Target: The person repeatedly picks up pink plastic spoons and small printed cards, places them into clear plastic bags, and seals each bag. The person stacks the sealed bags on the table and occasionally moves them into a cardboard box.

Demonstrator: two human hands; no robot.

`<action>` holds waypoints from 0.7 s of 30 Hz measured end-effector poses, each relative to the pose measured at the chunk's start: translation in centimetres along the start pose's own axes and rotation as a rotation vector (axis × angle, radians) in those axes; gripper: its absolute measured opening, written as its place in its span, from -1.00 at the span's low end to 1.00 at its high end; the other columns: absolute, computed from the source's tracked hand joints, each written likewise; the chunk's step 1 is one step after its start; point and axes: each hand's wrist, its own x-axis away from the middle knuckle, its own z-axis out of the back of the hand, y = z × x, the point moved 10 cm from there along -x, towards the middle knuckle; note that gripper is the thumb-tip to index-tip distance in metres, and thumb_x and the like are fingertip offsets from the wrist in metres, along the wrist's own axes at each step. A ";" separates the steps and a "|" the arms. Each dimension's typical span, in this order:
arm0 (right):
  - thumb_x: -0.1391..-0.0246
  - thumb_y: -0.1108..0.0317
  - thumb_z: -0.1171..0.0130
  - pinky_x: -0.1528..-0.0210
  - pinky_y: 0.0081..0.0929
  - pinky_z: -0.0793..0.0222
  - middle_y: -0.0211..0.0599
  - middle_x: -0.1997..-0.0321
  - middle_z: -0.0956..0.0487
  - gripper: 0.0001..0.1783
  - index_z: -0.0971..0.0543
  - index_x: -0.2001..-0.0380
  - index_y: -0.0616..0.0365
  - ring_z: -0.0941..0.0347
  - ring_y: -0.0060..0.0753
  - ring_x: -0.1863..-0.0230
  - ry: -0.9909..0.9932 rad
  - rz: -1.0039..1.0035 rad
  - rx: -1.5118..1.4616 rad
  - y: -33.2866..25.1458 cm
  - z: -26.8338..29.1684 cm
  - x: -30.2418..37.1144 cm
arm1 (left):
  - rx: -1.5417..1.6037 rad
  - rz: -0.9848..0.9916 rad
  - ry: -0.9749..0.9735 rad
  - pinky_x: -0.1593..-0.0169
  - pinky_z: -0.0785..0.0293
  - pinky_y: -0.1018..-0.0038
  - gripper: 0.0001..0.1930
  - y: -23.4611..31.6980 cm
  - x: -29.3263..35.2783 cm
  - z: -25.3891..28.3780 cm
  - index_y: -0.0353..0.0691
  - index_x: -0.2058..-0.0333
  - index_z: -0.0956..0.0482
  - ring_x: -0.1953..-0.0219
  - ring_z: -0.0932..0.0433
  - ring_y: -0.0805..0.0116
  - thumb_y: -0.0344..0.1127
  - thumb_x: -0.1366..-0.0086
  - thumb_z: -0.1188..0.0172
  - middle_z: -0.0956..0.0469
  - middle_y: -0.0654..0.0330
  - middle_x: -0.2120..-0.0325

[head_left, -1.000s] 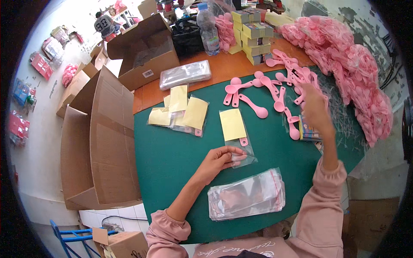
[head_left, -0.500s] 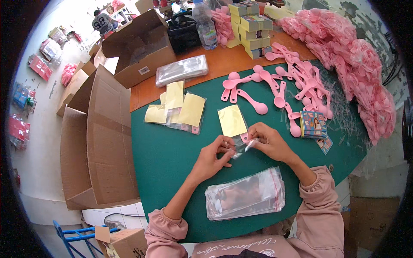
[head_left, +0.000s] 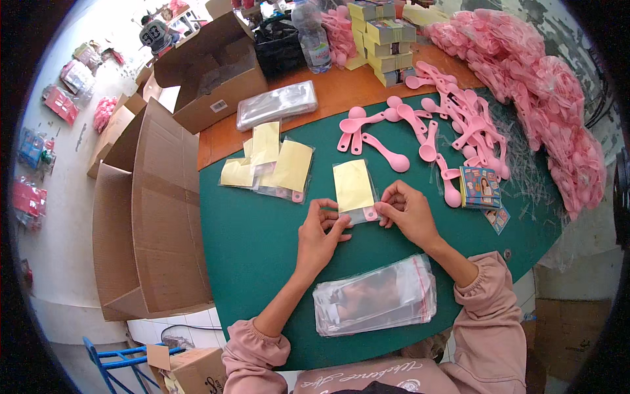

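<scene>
In front of me a clear plastic bag (head_left: 357, 215) lies on the green table top, with a yellow card (head_left: 353, 185) in it. The pink handle end of a spoon (head_left: 370, 214) shows below the card; the rest is hidden. My left hand (head_left: 319, 235) grips the bag's lower left corner between thumb and fingers. At the lower right corner, beside the handle end, my right hand (head_left: 408, 213) pinches the edge. Nearer to me rests a stack of clear bags (head_left: 375, 297) with a red line along one end. Several filled bags with yellow cards (head_left: 293, 167) lie to the left.
Loose pink spoons (head_left: 476, 128) spread over the far right, beside a small stack of picture cards (head_left: 479, 186). Bundled pink spoons in plastic (head_left: 525, 72) line the right edge. Open cardboard boxes (head_left: 170, 223) stand left. Another pack of clear bags (head_left: 277, 106) and stacked cards (head_left: 390, 47) sit at the back.
The lower end of the bag, bunched between my fingers before, now lies flat and folded up. My hands have moved apart to its two lower corners.
</scene>
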 end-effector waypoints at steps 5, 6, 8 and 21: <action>0.04 0.47 -0.11 0.65 -0.71 -0.31 -0.35 0.59 -0.50 -0.88 -0.38 0.46 0.25 -0.40 -0.65 0.64 0.033 0.035 0.064 -0.3 0.1 0.0 | 0.063 -0.017 0.014 0.43 -0.55 0.58 -0.86 -0.2 -0.1 0.2 -0.34 0.31 -0.31 0.35 -0.52 0.47 -0.48 -0.17 -0.05 -0.48 0.15 0.42; 0.04 0.47 -0.11 0.65 -0.71 -0.31 -0.35 0.59 -0.50 -0.88 -0.38 0.46 0.25 -0.40 -0.65 0.64 0.033 0.036 0.064 -0.2 0.0 0.0 | 0.028 -0.014 0.003 0.43 -0.54 0.59 -0.84 -0.3 -0.1 0.1 -0.34 0.27 -0.33 0.37 -0.51 0.49 -0.47 -0.17 -0.04 -0.48 0.16 0.39; 0.02 0.45 -0.09 0.69 -0.71 -0.29 -0.38 0.62 -0.48 -0.88 -0.45 0.38 0.24 -0.39 -0.67 0.66 0.058 0.077 0.119 -0.7 0.0 0.1 | -0.003 -0.013 -0.009 0.43 -0.54 0.60 -0.82 -0.1 -0.1 0.1 -0.33 0.23 -0.36 0.38 -0.51 0.51 -0.47 -0.18 -0.04 -0.49 0.17 0.37; 0.13 0.39 -0.08 0.20 -0.32 -0.25 -0.23 0.29 -0.46 -0.70 -0.46 0.24 0.18 -0.35 -0.24 0.20 0.267 0.519 1.329 -5.0 2.1 -4.0 | -1.468 -0.844 0.489 0.23 -0.40 0.33 -0.71 13.2 2.7 2.1 -0.18 0.21 -0.49 0.32 -0.47 0.10 -0.26 -0.07 -0.16 -0.48 0.07 0.26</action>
